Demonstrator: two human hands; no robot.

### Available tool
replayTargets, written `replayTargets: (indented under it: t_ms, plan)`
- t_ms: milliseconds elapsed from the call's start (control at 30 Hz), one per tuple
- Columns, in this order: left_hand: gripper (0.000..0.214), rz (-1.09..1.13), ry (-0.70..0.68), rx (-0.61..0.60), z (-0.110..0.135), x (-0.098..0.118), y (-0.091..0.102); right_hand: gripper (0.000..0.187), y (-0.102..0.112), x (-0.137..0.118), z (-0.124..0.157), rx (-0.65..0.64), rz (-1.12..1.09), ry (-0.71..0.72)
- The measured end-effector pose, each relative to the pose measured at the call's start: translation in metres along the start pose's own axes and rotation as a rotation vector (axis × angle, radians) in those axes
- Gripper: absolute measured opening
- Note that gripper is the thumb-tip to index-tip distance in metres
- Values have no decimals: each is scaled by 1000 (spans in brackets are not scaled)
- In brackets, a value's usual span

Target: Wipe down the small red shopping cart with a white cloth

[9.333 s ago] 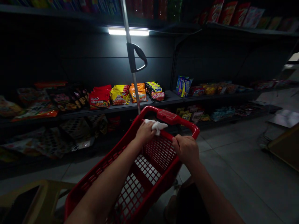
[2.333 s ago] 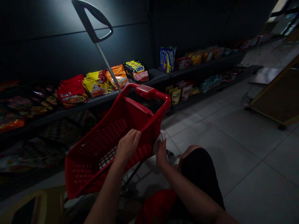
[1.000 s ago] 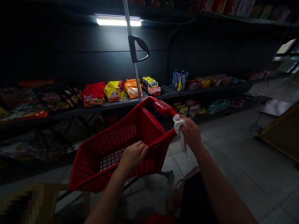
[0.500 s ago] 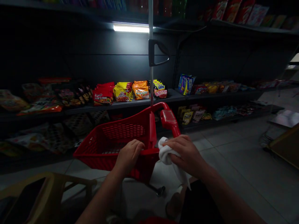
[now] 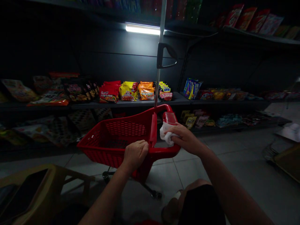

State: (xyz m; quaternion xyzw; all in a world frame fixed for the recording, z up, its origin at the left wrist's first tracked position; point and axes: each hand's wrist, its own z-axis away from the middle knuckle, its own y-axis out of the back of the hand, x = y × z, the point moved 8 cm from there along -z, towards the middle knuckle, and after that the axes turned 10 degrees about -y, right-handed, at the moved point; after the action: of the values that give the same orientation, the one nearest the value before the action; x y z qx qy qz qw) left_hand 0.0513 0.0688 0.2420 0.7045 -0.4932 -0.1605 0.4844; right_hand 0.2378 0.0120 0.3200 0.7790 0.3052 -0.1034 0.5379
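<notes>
A red plastic shopping basket (image 5: 112, 142) on wheels stands on the floor in front of me, with a long metal pull rod and black grip (image 5: 165, 56) rising from its far end. My left hand (image 5: 135, 153) is closed around the basket's near rim. My right hand (image 5: 185, 137) holds a white cloth (image 5: 166, 135) bunched against the red handle loop (image 5: 169, 117) at the basket's right end. My knee shows below, in dark shorts.
Dark store shelves (image 5: 131, 104) run along the back, stocked with snack and noodle packets (image 5: 127, 91). A light strip (image 5: 142, 29) glows above. A yellow plastic chair (image 5: 35, 190) stands at the lower left. Grey floor tiles (image 5: 234, 168) stretch to the right.
The basket has turned and levelled in front of me. My right hand has carried the cloth from the near rim corner up onto the handle loop. My left hand keeps its grip on the rim.
</notes>
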Motion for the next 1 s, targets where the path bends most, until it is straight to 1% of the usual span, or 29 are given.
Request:
replayTargets:
  t_ms: [67,133,200,233,300,333,367,400,433,500,567,633,700,767,800,867,933,967,1000]
  plan:
    - [42,12,-19,27,6,0,3,33,-4,-7,3,-66,8,34]
    - [42,19,-41,53,11,1,6,36,-1,-3,-6,-75,64,69]
    - [42,26,-56,68,14,2,8,35,9,16,-26,-10,125,59]
    - [42,29,-59,74,14,3,8,33,15,30,-37,46,146,25]
    - [42,31,-62,83,15,4,9,29,27,58,-56,173,143,-95]
    - [42,28,-65,87,15,4,10,28,30,68,-61,214,117,-146]
    - [43,22,-68,90,15,4,10,28,31,71,-63,231,77,-166]
    - [43,16,-68,93,15,4,10,28,28,67,-62,216,34,-147]
    - [43,11,-67,96,16,3,11,28,24,57,-58,172,-4,-90]
    - [43,16,-61,99,18,1,12,29,11,25,-47,26,-28,73]
    - [43,32,-60,94,19,-2,12,29,0,-3,-39,-103,24,183]
    - [43,46,-64,83,20,-3,12,25,-5,-12,-43,-182,98,207]
    - [43,56,-65,68,19,-3,11,21,-6,-3,-62,-213,163,187]
    - [44,68,-57,50,17,-4,9,21,-7,17,-87,-212,219,151]
    - [44,75,-50,41,16,-4,8,21,-7,28,-98,-196,254,132]
    - [43,87,-34,31,14,-4,7,20,-4,48,-116,-109,334,68]
    - [43,92,-26,34,12,-4,7,20,1,59,-121,-3,380,-32]
    - [42,95,-25,37,12,-4,8,20,2,59,-118,25,365,-69]
    - [42,97,-26,41,13,-5,8,20,0,55,-112,18,320,-80]
